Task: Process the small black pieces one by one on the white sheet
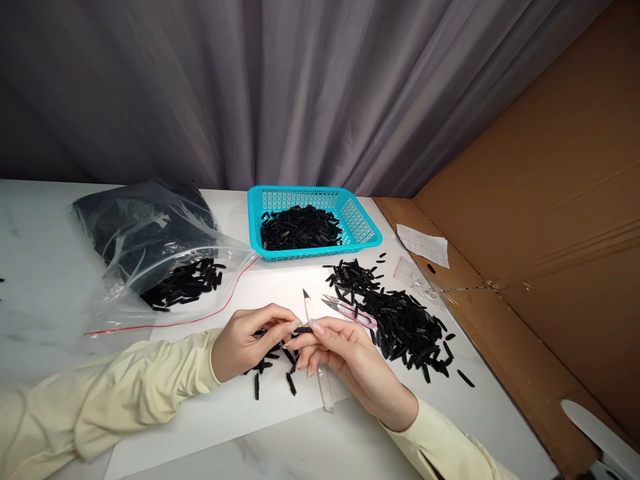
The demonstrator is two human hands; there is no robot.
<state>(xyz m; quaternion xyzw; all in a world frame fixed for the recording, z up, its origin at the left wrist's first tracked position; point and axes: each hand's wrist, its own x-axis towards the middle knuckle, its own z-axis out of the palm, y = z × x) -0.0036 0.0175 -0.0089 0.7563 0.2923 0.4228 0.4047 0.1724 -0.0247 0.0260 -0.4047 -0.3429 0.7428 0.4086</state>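
Observation:
Between my two hands, over the white paper, is a small black strip. The fingertips of my left hand pinch its left end. My right hand grips the other end between thumb and fingers. Loose black pieces lie beneath and beside my hands. A craft knife with a clear handle lies partly under my right hand, blade pointing away. Pink-handled snips rest beyond my right hand, against a large heap of black pieces.
A blue basket holding black pieces stands at the back. To the left lies a clear zip bag full of black pieces, some spilling at its mouth. A small plastic bag and a paper slip lie by the cardboard wall at right.

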